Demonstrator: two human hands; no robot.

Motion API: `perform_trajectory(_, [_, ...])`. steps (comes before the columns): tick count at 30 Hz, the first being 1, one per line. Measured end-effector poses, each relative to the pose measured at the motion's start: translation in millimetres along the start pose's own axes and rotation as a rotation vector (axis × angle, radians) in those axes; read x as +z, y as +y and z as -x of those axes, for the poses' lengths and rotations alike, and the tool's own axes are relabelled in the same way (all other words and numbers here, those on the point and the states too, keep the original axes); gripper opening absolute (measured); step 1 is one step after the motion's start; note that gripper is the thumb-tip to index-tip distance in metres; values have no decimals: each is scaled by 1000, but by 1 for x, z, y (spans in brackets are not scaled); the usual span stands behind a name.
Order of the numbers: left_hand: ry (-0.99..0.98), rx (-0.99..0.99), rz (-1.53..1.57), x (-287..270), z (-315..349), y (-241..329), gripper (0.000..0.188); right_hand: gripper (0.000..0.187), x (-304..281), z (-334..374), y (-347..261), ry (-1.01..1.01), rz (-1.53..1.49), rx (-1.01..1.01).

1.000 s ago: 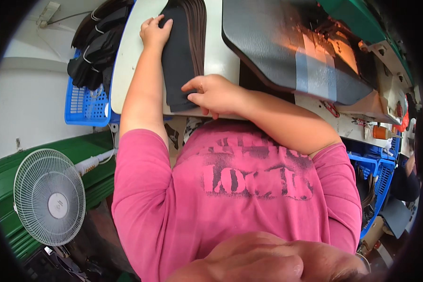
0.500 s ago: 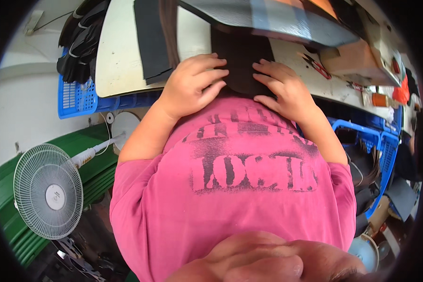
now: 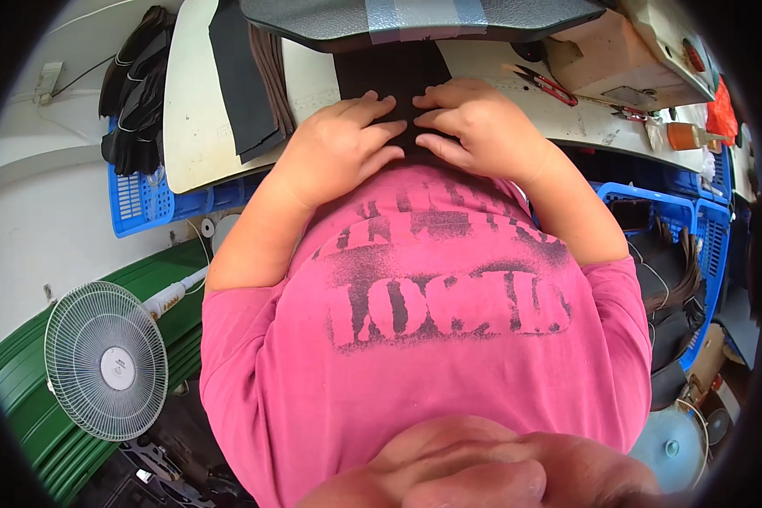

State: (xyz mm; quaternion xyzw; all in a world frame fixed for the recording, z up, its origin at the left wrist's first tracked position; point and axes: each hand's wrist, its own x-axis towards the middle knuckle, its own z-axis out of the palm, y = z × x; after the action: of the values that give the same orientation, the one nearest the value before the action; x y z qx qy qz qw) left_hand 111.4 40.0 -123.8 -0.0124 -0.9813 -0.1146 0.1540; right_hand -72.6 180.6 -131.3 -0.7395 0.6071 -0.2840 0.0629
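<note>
A dark piece of material (image 3: 387, 74), like cloth or thin leather, lies on the white table in front of me and reaches the near edge. My left hand (image 3: 340, 146) rests on its left side, fingers slightly bent and apart. From the right, my right hand (image 3: 485, 129) lies over the other side in the same way, open. The fingertips of both hands nearly meet above the piece. A dark machine head (image 3: 313, 24) with pale tape hides the far end of the material.
Left of my hands lies a stack of dark strips (image 3: 244, 89) on the white table (image 3: 190, 127). Red-handled thread snips (image 3: 552, 87) lie right of the machine. Blue crates (image 3: 140, 199) hold dark bundles at both sides. A standing fan (image 3: 107, 362) is at lower left.
My hands have come closer together over the dark piece, the right one shifting left. The whole view has tilted, so the machine head now sits higher and more level.
</note>
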Motion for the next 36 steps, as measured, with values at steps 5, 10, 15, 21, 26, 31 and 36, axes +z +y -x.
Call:
perform_trajectory(5, [-77, -62, 289, -10, -5, -21, 17, 18, 0, -11, 1, 15, -49, 52])
perform_trajectory(10, [-158, -20, 189, -20, -12, -14, 17, 14, -7, -12, -3, -50, -61, 80])
perform_trajectory(15, [-169, -68, 150, -20, -12, -9, 17, 15, 0, -18, -6, -58, -85, 243])
perform_trajectory(21, [296, -653, 366, 11, -5, -10, 26, 35, 31, -17, -3, 391, -150, 311])
perform_trajectory(26, [1079, -873, 1023, -27, 0, -86, 10, 48, 44, -1, 8, 271, 114, 126])
perform_trajectory(31, [1064, -49, 119, -132, 26, -54, 22, 63, 31, -8, 0, 151, 90, 149])
perform_trajectory(36, [493, 473, 389, -163, -10, 30, 18, 91, 10, -28, -29, 166, -161, -51])
